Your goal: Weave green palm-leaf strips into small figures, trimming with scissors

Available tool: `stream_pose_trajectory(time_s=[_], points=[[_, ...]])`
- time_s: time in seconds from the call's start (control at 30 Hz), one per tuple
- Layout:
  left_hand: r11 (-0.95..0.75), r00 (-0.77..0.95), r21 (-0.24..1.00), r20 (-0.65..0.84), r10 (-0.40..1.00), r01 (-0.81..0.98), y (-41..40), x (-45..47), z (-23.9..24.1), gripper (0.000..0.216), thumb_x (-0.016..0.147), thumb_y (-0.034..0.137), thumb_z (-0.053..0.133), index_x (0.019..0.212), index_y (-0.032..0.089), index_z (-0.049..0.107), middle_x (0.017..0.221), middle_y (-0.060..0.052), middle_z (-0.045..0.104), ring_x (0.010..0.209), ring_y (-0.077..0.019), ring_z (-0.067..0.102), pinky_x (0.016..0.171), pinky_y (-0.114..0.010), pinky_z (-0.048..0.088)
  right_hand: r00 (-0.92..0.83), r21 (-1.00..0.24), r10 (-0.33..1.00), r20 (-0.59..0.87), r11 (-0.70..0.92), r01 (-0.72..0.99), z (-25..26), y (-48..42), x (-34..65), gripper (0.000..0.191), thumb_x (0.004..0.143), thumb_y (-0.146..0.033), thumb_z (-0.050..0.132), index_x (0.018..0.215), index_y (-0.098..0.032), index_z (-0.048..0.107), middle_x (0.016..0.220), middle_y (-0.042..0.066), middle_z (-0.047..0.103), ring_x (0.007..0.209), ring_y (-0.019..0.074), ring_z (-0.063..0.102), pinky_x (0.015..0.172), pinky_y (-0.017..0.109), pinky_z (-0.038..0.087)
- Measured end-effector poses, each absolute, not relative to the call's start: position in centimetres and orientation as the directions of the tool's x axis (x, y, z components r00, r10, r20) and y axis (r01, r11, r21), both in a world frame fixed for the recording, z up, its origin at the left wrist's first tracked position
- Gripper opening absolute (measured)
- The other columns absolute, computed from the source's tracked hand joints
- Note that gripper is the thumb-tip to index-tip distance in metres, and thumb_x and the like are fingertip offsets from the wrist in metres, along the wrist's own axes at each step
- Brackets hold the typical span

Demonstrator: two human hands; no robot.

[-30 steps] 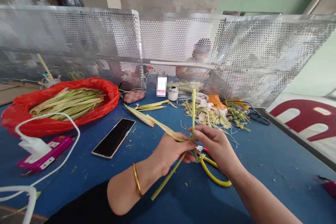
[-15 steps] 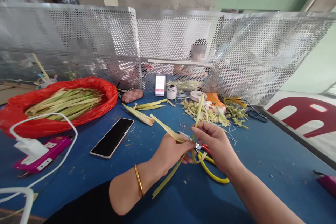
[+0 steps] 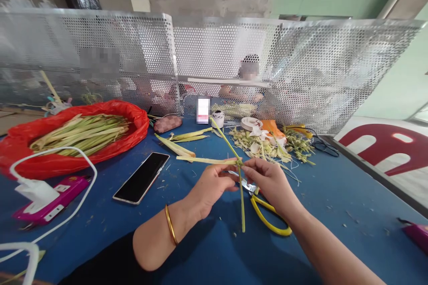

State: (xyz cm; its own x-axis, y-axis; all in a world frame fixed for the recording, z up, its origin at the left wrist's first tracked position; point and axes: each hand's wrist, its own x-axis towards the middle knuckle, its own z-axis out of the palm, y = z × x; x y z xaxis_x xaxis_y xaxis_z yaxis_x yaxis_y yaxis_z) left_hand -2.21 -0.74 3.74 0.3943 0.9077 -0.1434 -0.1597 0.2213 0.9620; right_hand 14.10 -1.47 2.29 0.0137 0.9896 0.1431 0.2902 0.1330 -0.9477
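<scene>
Pale green leaf strips [image 3: 242, 205] cross in a small knot between my two hands. One strip points up and left, one straight left, and one hangs down over the table. My left hand [image 3: 214, 187] pinches the strips near the knot from the left. From the right, my right hand [image 3: 269, 182] holds the knot between thumb and fingers. Scissors [image 3: 272, 220] with yellow handles lie on the blue table just beneath my hands, their blades partly covered by my fingers.
A red bag [image 3: 142, 118] full of leaf strips stands at the left. Nearby lie a phone [image 3: 142, 178] and a purple power strip [image 3: 50, 200] with white cables. Leaf scraps [image 3: 254, 144] are piled at the back right. Behind a perforated metal screen [image 3: 214, 49] sits a person.
The strips have turned: the upright one now leans left, and another hangs straight down. My right hand has shifted slightly toward the left hand, its fingers now at the knot.
</scene>
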Motion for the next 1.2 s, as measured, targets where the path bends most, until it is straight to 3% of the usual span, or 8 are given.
stream_pose_trajectory(time_s=[0.1, 0.23, 0.33, 0.4, 0.6, 0.8, 1.2], points=[[0.190, 0.368, 0.970, -0.124, 0.921, -0.149, -0.2, -2.6, 3.7, 0.042, 0.068, 0.006, 0.061, 0.107, 0.018, 0.069, 0.087, -0.005, 0.070, 0.081, -0.0167, 0.064, 0.068, -0.026, 0.050, 0.045, -0.945, 0.985, 0.164, 0.144, 0.295, 2.6, -1.6, 14.4, 0.026, 0.077, -0.043, 0.063, 0.070, -0.018, 0.064, 0.054, -0.002, 0.054, 0.054, 0.0131, 0.048, 0.055, 0.026, 0.037], [0.296, 0.456, 0.904, -0.133, 0.880, -0.307, 1.5, -3.6, 3.7, 0.031, 0.081, 0.027, 0.061, 0.110, 0.017, 0.067, 0.096, -0.010, 0.072, 0.077, -0.0171, 0.067, 0.072, -0.028, 0.052, 0.040, -0.940, 0.971, 0.235, 0.216, 0.264, 3.8, -1.9, 14.8, 0.028, 0.078, -0.044, 0.062, 0.066, -0.018, 0.062, 0.056, -0.002, 0.051, 0.056, 0.0131, 0.047, 0.056, 0.026, 0.038], [0.496, 0.643, 0.813, -0.209, 0.737, -0.304, 2.4, -4.5, 3.7, 0.048, 0.083, 0.052, 0.053, 0.109, 0.013, 0.066, 0.096, -0.014, 0.072, 0.077, -0.0228, 0.070, 0.066, -0.032, 0.053, -0.013, -0.933, 0.969, 0.245, 0.239, 0.267, 4.2, -2.1, 14.9, 0.028, 0.079, -0.044, 0.060, 0.069, -0.018, 0.062, 0.056, -0.002, 0.050, 0.055, 0.0130, 0.045, 0.054, 0.026, 0.036], [0.537, 0.718, 0.809, -0.225, 0.659, -0.240, 2.5, -4.9, 3.8, 0.060, 0.080, 0.063, 0.050, 0.107, 0.011, 0.066, 0.094, -0.016, 0.072, 0.077, -0.0258, 0.070, 0.064, -0.033, 0.053, -0.042, -0.930, 0.970, 0.240, 0.242, 0.275, 4.1, -2.2, 14.8, 0.028, 0.080, -0.043, 0.059, 0.071, -0.018, 0.063, 0.056, -0.002, 0.050, 0.055, 0.0129, 0.045, 0.053, 0.025, 0.036], [0.366, 0.677, 0.920, -0.183, 0.713, -0.137, 1.3, -4.5, 4.0, 0.045, 0.071, 0.033, 0.075, 0.113, 0.019, 0.066, 0.101, -0.011, 0.072, 0.077, -0.0187, 0.069, 0.068, -0.026, 0.050, -0.105, -0.835, 0.934, 0.342, 0.353, 0.423, 3.7, -2.4, 14.6, 0.024, 0.084, -0.036, 0.055, 0.072, -0.019, 0.066, 0.067, 0.001, 0.060, 0.064, 0.0153, 0.051, 0.061, 0.027, 0.041], [0.302, 0.455, 0.933, -0.185, 0.871, -0.198, 0.8, -3.1, 3.0, 0.033, 0.067, 0.032, 0.077, 0.095, 0.014, 0.073, 0.082, -0.008, 0.072, 0.054, -0.0101, 0.061, 0.045, -0.019, 0.034, -0.146, -0.797, 0.938, 0.315, 0.344, 0.497, 3.9, -2.7, 14.2, 0.018, 0.086, -0.034, 0.054, 0.084, -0.021, 0.066, 0.074, 0.001, 0.066, 0.066, 0.0162, 0.056, 0.061, 0.026, 0.042], [0.334, 0.364, 0.925, -0.253, 0.896, -0.179, 0.7, -2.9, 3.4, 0.024, 0.065, 0.026, 0.075, 0.082, 0.010, 0.072, 0.071, -0.007, 0.071, 0.047, -0.0085, 0.057, 0.044, -0.019, 0.034, -0.108, -0.735, 0.946, 0.306, 0.307, 0.605, 3.3, -2.6, 14.4, 0.019, 0.087, -0.030, 0.050, 0.075, -0.020, 0.061, 0.062, -0.002, 0.057, 0.057, 0.0126, 0.048, 0.053, 0.022, 0.037]])
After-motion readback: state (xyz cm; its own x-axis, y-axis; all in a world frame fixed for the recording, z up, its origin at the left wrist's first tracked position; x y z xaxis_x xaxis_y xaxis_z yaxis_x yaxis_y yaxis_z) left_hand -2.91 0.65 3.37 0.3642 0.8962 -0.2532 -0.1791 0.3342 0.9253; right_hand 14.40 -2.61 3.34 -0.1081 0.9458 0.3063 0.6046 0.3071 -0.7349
